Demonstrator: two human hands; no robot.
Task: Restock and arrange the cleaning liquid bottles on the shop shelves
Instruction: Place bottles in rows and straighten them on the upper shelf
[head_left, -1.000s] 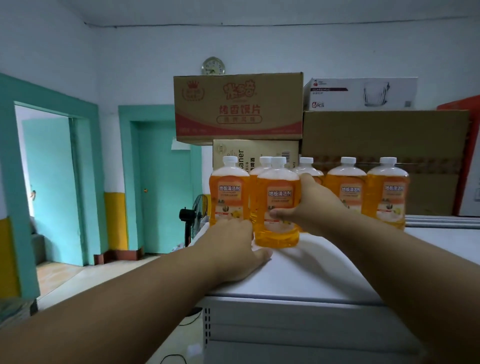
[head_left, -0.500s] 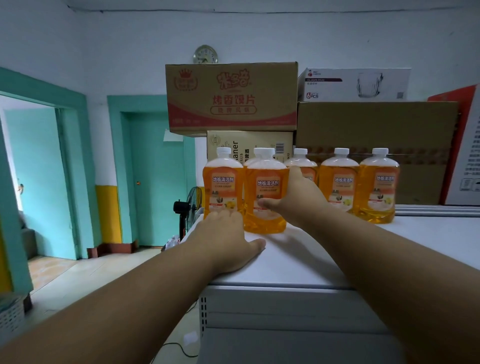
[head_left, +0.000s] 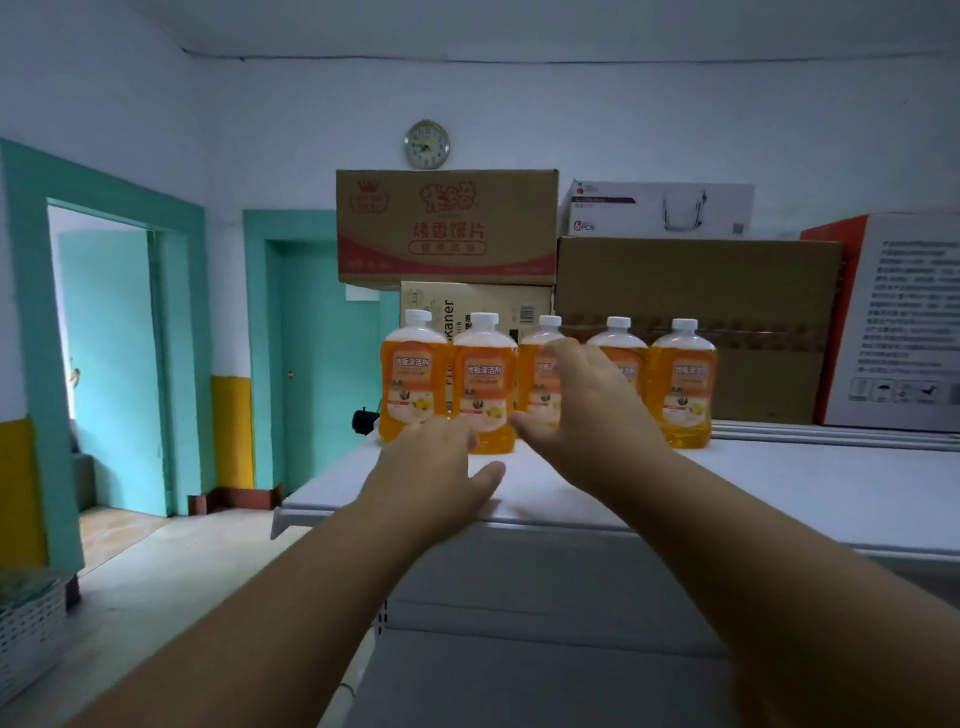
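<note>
**Five orange bottles in a row on the white shelf top**

Nearest: two bare forearms reaching forward over the shelf edge. Left hand palm down on the white top, fingers straight and relaxed, thumb spread to the right, holding nothing; fingertips just short of the second bottle, contact not clear. Right hand raised with fingers spread and straight, gripping nothing, in front of the third bottle and fourth bottle, covering much of both labels; whether touching them cannot be told.

Bottles: clear plastic, orange liquid, white screw caps, rounded shoulders, all upright. Orange-and-white labels reading 地板清洁剂 across an orange band, lemon picture low on the label. First bottle at the left end, second slightly forward of it and just beside it. Fifth bottle at the right end, clear of the right hand.

Behind: stacked cartons. Brown box with red print, a crown emblem and 烤香馍片. Below it a pale box with "kaner" legible sideways and a barcode. White box marked "6 PCS" with a glassware picture. Plain box under it. Far right, a white-and-orange box with small print too fine to read.

Farthest: round clock on the wall, teal door at left.
</note>
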